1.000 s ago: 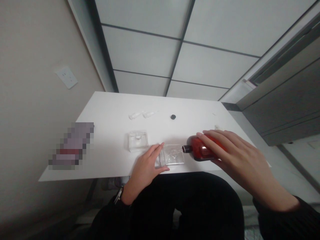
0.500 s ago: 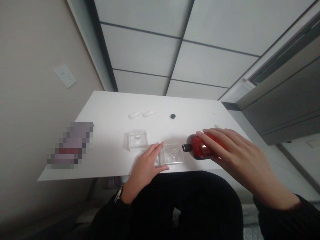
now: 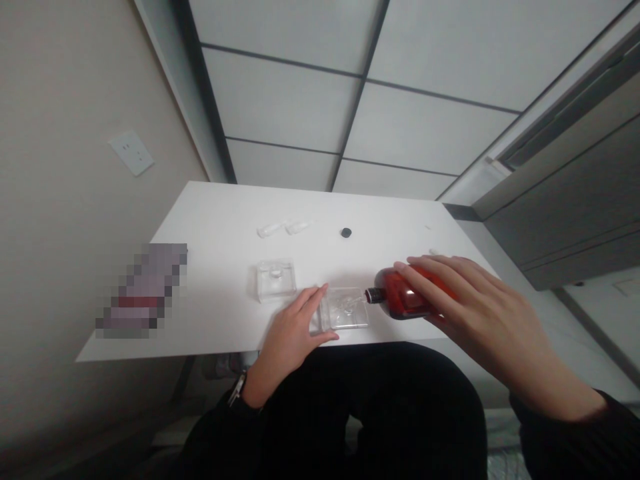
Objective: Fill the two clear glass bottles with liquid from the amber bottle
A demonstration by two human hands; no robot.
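Note:
My right hand is wrapped round a red bottle, which lies tipped almost sideways with its uncapped dark neck pointing left. Clear liquid runs from the mouth into a clear square container on the table, where the surface ripples. My left hand grips that container at its left end, thumb on the near side and fingers on the far side. Just beyond the left hand stands another clear square container. A small black cap lies farther back.
Two clear, narrow pieces, perhaps plastic, lie toward the back of the white table. At the left edge is a blurred-out flat object. My lap is close against the near edge, and a panelled wall stands behind.
Liquid keeps flowing from the bottle and the ripples in the container look different. Both hands and the bottle hold nearly the same positions.

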